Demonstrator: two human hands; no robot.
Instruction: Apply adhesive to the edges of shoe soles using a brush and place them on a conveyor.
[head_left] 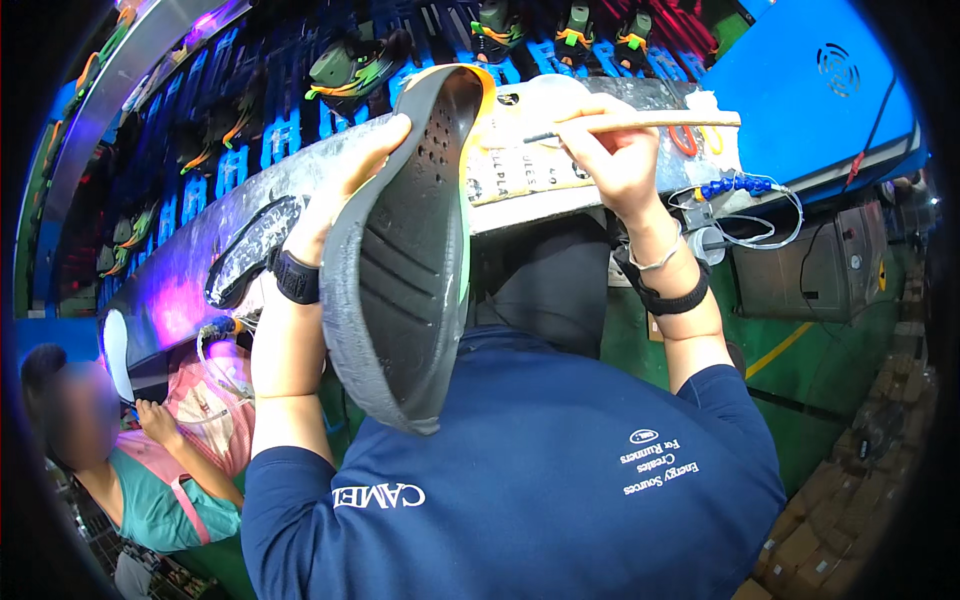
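Black shoe sole [405, 270] tilts across the workbench's [295, 170] near edge, gripped by the left hand [328, 205] — thumb along its side, other fingers hidden — while the right hand's [622, 165] fingers pinch a wooden-handled brush [690, 119].

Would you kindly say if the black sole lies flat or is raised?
Raised: the left hand holds the black sole off the bench.

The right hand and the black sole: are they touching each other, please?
Apart. The head view shows the right hand to the right of the black sole, with the pale sheet visible between them.
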